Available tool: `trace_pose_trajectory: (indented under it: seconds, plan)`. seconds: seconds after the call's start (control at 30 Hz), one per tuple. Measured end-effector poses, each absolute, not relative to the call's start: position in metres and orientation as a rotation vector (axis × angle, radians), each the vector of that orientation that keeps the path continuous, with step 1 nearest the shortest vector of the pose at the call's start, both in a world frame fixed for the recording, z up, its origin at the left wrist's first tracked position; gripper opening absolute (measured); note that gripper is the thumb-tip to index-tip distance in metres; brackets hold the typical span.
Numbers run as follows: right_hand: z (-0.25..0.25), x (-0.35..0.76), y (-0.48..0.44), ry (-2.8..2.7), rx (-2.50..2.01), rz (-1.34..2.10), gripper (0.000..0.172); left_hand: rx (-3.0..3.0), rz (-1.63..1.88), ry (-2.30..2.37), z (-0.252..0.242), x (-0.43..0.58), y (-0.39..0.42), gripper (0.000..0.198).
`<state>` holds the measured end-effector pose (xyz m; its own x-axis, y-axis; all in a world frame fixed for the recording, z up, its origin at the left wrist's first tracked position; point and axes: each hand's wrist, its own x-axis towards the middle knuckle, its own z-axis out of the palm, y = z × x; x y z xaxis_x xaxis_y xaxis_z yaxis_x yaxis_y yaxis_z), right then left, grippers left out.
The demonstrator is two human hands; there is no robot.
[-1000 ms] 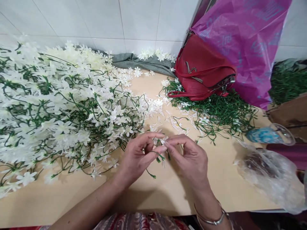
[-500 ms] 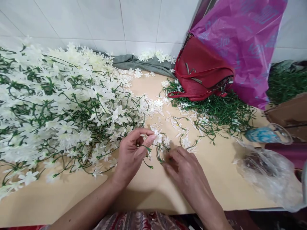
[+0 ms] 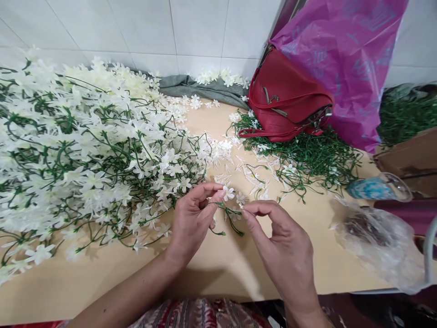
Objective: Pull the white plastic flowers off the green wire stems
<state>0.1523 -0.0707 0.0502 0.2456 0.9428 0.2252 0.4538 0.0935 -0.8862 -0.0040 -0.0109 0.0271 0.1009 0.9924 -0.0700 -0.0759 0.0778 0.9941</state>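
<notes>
My left hand (image 3: 193, 218) pinches a small green plastic sprig (image 3: 229, 217) that carries a white flower head (image 3: 228, 192) at its top. My right hand (image 3: 280, 241) is raised just right of the sprig, thumb and forefinger pressed together on something too small to make out, close to the sprig's right tip. Both hands hover over the beige table (image 3: 218, 264). A big heap of white artificial flowers on green stems (image 3: 85, 150) lies to the left, reaching up to my left hand.
Loose white petals (image 3: 252, 175) are scattered beyond my hands. Bare green stems (image 3: 314, 159) are piled under a red handbag (image 3: 287, 102), with a purple plastic bag (image 3: 348, 59) behind. A clear plastic bag (image 3: 378, 237) and a glass item (image 3: 378, 187) lie at right. Tiled wall behind.
My right hand lifted off the table, where it lay half a second ago, and came up in a pinch beside the sprig. The left hand kept its hold, shifting slightly.
</notes>
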Motion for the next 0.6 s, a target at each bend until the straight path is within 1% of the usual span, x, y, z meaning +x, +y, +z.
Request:
trace_pose_trajectory:
  seconds: [0.27,0.43,0.6]
  plan:
    - [0.043,0.134,-0.049,-1.147,-1.489,0.803,0.009,1.278,1.042,1.085,0.024,-0.006,-0.015,0.015]
    - [0.04,0.136,-0.043,-0.981,-1.396,0.931,0.023,1.457,1.004,1.122,0.02,-0.009,-0.016,0.016]
    - [0.041,0.134,-0.043,-0.975,-1.381,0.937,0.025,1.483,1.026,1.143,0.023,-0.009,-0.017,0.016]
